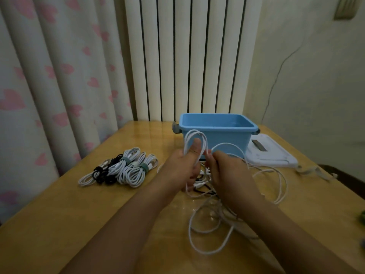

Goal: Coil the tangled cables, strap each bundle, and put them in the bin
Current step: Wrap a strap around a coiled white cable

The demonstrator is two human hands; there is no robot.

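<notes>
Coiling in progress: left hand (184, 165) grips a white coil (194, 144) just in front of the blue bin (217, 123), while right hand (225, 167) pinches the trailing cable (276, 180) feeding in. Strapped bundles (122, 168) wait at left. Next, I'd say: draw in slack, free the tangle (209, 230).

— What lies beyond the work?
— A glossy wooden table (59, 224). At twelve o'clock, a white radiator (187, 56); at ten, a pink-heart curtain (59, 76); at two, a white lid (272, 153).
</notes>
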